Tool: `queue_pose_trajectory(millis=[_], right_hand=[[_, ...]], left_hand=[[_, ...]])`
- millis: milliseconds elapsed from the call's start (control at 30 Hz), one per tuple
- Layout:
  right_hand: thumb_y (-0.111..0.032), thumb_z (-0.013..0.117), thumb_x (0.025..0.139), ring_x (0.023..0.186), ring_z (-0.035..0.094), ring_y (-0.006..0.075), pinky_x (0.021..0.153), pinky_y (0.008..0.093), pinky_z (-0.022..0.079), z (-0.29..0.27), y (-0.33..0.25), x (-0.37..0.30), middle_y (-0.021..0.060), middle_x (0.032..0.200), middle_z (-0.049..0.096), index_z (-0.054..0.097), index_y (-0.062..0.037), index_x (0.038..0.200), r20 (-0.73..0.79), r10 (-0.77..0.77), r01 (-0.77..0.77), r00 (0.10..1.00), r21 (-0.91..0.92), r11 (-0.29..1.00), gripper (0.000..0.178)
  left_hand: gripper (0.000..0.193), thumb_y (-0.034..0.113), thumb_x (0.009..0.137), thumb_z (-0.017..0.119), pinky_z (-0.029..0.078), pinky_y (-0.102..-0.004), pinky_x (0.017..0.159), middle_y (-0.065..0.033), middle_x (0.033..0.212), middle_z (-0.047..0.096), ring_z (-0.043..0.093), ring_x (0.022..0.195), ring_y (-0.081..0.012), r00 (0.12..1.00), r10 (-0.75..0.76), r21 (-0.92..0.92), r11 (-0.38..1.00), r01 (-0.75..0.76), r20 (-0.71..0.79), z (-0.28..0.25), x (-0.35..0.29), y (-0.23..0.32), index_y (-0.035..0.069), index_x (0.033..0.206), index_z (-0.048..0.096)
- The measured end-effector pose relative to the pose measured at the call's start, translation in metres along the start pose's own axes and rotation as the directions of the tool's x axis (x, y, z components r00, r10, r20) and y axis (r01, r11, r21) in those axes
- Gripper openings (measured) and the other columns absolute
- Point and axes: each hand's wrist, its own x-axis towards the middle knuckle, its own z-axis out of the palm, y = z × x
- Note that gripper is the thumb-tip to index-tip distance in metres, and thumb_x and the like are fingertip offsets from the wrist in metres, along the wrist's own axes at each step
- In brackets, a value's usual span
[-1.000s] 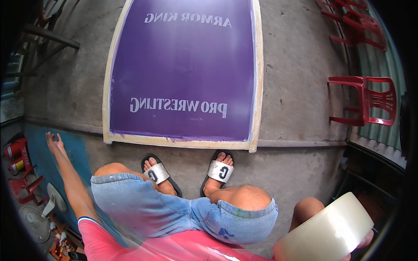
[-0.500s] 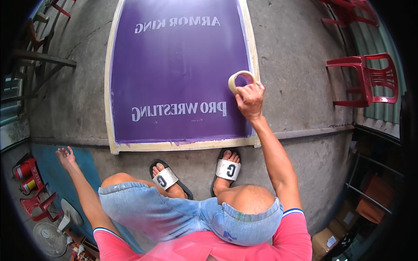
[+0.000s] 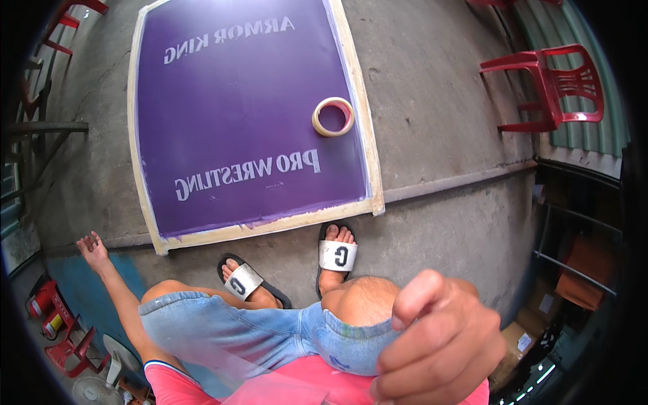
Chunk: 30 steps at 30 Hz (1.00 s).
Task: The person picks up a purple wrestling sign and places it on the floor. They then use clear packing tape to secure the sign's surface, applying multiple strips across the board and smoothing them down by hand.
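A screen-printing frame [image 3: 375, 169] with pale wooden bars and purple-coated mesh lies on the floor in front of me, pale reversed lettering across it. A roll of tape [image 3: 316, 123], cream outside and pink inside, rests by itself on the mesh near the right bar. My right hand [image 3: 442, 341] is raised close to the camera, above my right knee, its fingers curled in and no object visible in them. Out to the left, my left hand [image 3: 93, 251] hangs open with fingers apart, left of the frame's near corner, touching nothing visible.
A red plastic chair [image 3: 540, 91] stands at the right by a corrugated wall. Metal shelving with cardboard boxes [image 3: 516, 341] is at lower right. Fire extinguishers [image 3: 46, 300], another red chair [image 3: 71, 347] and a fan [image 3: 94, 391] are at lower left. My sandalled feet are close to the frame.
My right hand has let go of the tape roll, leaving it on the mesh, and has come back up toward the camera. The view has shifted and turned slightly; my left hand stays out to the side.
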Motion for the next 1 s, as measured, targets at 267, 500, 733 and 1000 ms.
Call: queue_pose_trajectory(millis=[267, 500, 733, 1000], right_hand=[[-0.009, 0.069, 0.087, 0.082, 0.057, 0.0113, 0.075, 0.028, 0.045, -0.044, 0.11, -0.163, 0.0041, 0.091, 0.064, 0.063, -0.004, 0.089, -0.69, 0.706, -0.666, 0.161, 0.452, 0.593, 0.008], [-0.014, 0.074, 0.088, 0.087, 0.068, 0.0147, 0.073, 0.0293, 0.056, -0.028, 0.19, -0.288, 0.0046, 0.09, 0.068, 0.064, -0.0046, 0.094, -0.585, 0.779, -0.662, -0.228, 0.679, 0.317, 0.015], [-0.015, 0.075, 0.088, 0.081, 0.069, 0.0141, 0.07, 0.0258, 0.059, -0.025, 0.194, -0.308, 0.0062, 0.087, 0.069, 0.064, -0.0018, 0.096, -0.597, 0.769, -0.702, -0.227, 0.648, 0.296, 0.018], [-0.013, 0.074, 0.089, 0.081, 0.069, 0.0124, 0.071, 0.0245, 0.058, -0.022, 0.205, -0.328, 0.0037, 0.089, 0.07, 0.065, -0.0042, 0.096, -0.585, 0.776, -0.691, -0.235, 0.662, 0.29, 0.015]], left_hand=[[0.016, 0.007, 0.091, 0.07, 0.06, -0.0438, 0.086, -0.0062, 0.094, 0.069, 0.067, 0.09, -0.018, 0.948, -0.272, 0.641, 0.76, 0.107, 0.164, -0.007, -0.076, -0.043, 0.005, 0.107, 0.065], [0.026, 0.003, 0.085, 0.077, 0.058, -0.0315, 0.077, -0.0046, 0.091, 0.067, 0.067, 0.086, -0.015, 0.946, -0.296, 0.753, 0.651, 0.098, 0.132, -0.038, -0.167, -0.079, 0.003, 0.105, 0.061], [0.035, 0.002, 0.077, 0.083, 0.044, -0.0212, 0.056, 0.0007, 0.08, 0.06, 0.056, 0.065, -0.0079, 0.981, -0.125, 0.795, 0.605, -0.041, 0.146, -0.025, -0.186, -0.099, 0.001, 0.105, 0.063], [0.037, -0.001, 0.074, 0.084, 0.043, -0.0216, 0.056, 0.0001, 0.077, 0.06, 0.053, 0.063, -0.0078, 0.968, -0.128, 0.788, 0.609, -0.096, 0.217, -0.026, -0.183, -0.093, -0.002, 0.103, 0.062]])
